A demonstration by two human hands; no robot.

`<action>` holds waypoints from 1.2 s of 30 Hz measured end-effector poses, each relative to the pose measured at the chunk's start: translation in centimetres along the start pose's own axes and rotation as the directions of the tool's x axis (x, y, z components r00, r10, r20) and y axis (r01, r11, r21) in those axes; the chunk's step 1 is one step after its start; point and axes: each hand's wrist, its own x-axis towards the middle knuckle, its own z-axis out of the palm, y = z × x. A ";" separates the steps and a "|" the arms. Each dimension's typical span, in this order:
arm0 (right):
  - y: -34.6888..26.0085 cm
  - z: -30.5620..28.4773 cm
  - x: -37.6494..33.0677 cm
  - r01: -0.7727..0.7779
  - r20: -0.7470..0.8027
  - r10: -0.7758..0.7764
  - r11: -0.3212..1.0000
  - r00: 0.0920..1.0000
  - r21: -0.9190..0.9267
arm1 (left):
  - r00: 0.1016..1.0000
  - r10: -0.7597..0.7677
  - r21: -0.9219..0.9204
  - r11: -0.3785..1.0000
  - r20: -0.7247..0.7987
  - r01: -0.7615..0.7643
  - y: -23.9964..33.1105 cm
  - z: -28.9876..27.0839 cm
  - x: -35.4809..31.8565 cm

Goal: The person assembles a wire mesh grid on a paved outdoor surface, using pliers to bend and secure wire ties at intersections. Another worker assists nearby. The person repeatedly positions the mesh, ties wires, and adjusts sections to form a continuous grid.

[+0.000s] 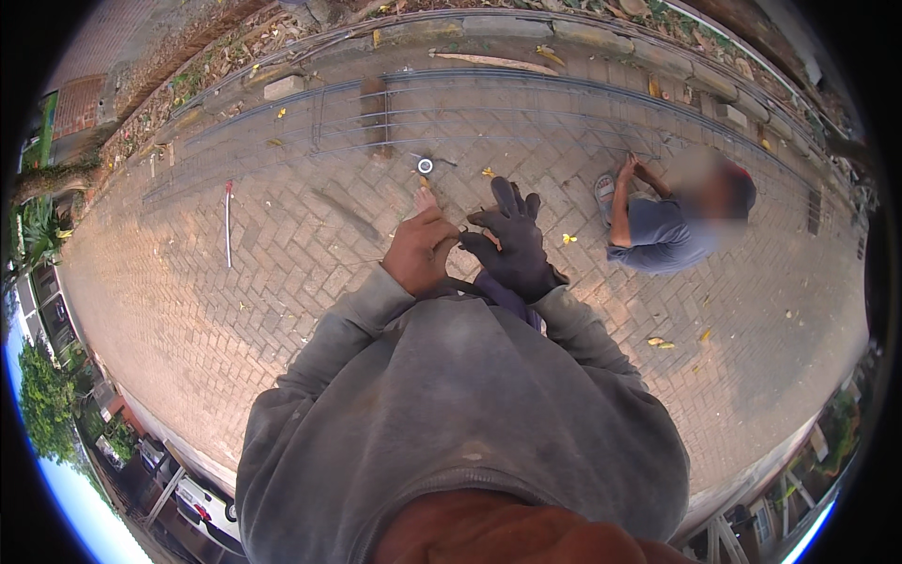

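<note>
Bare and close in front of my body, my left hand [420, 248] has its fingers bent into a pinch. My right hand [517, 246] wears a dark work glove [528, 267]. Its gloved thumb reaches to the left hand's fingertips, where the two hands meet; anything small between them is hidden. The right hand's other fingers are spread, some pointing up and forward. Just beyond the hands, a round white-and-dark object like a tape measure [425, 166] lies on the paving. My foot [426, 198] shows partly below it.
Long thin steel bars [526, 111] stretch across the far paving, over a brown block [374, 117]. At the right a co-worker [672, 221] crouches, hands by the bars. A pale rod with a red end [228, 226] lies left. A stone kerb [592, 38] runs behind.
</note>
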 end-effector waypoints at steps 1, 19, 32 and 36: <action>-0.2 0.0 0.5 0.124 0.059 -0.119 0.987 0.991 -0.099 | 1.000 0.009 -0.029 1.000 -0.001 -0.009 -0.6 -0.8 0.1; -4.8 7.2 3.5 -0.137 0.169 0.130 0.990 0.977 0.033 | 0.877 0.358 -0.033 0.929 0.322 -0.368 -11.1 -15.4 4.0; -6.7 4.8 5.2 -0.454 0.497 0.084 0.559 0.864 0.694 | 0.821 0.424 -0.158 0.906 0.383 -0.393 -6.8 -17.5 7.8; -8.1 3.4 4.8 -0.338 0.332 0.072 0.094 0.941 0.937 | 0.921 0.318 -0.361 0.906 0.226 -0.224 -6.9 -13.8 7.8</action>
